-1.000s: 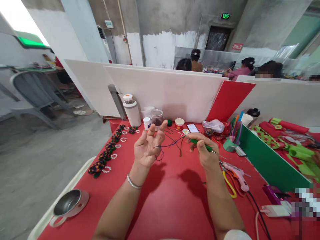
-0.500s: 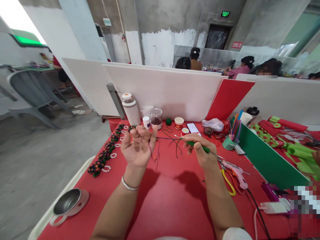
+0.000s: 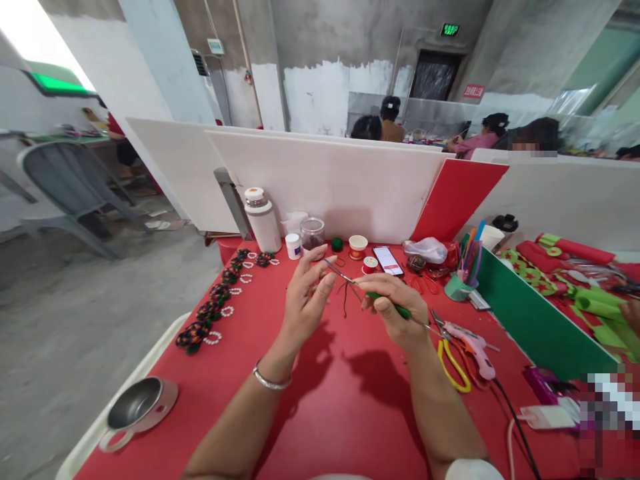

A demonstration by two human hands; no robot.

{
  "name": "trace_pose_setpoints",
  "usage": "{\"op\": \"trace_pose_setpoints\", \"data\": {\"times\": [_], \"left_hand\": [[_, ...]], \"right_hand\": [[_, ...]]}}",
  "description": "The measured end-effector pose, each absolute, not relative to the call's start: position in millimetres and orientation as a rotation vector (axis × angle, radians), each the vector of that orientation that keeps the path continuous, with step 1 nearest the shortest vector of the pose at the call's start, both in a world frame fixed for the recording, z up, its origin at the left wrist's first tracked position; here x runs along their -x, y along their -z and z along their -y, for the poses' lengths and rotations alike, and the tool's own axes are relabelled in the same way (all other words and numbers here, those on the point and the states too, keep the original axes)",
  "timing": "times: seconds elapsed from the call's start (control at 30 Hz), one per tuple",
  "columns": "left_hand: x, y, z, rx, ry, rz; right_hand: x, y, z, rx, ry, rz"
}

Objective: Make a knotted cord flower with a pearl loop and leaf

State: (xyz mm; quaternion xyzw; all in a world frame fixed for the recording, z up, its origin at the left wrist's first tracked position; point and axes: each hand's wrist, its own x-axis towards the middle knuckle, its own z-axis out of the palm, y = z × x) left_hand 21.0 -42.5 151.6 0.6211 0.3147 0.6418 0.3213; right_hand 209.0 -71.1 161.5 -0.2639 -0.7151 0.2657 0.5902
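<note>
My right hand [image 3: 400, 307] grips a crochet hook [image 3: 401, 311] by its green handle. Its thin metal shaft points up and left towards my left hand [image 3: 306, 299]. At the right fingertips is a small bit of dark yarn work [image 3: 345, 300], its loose ends hanging over the table. My left hand is half curled, thumb and fingers raised around the hook's tip, with the yarn strand running to its fingers; the strand itself is hard to make out there. A bracelet circles the left wrist.
Dark multicoloured knotted pieces [image 3: 205, 311] with white bead rings line the red table's [image 3: 330, 413] left side. A metal mug [image 3: 143, 407] stands front left. Flask [image 3: 263, 223], jar [image 3: 313, 233], paper cup [image 3: 358, 245] and phone [image 3: 388, 261] are behind; scissors [image 3: 455, 367] and a pink glue gun [image 3: 475, 347] lie right.
My left hand has moved right and turned, from an open palm holding the strand taut to curled fingers beside the hook. The right hand and hook have shifted slightly left.
</note>
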Motion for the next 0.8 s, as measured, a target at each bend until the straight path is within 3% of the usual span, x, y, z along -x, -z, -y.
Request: {"op": "trace_pose_setpoints", "data": {"times": [0.23,0.8], "left_hand": [[-31.0,-155.2,47.0,-0.993,-1.359,-0.495],[-33.5,-150.6,41.6,-0.952,-1.578,-0.694]], "right_hand": [[-200.9,-165.9,72.0,0.615,-0.533,1.758],[-192.7,-155.1,65.7,0.759,0.044,1.889]]}}
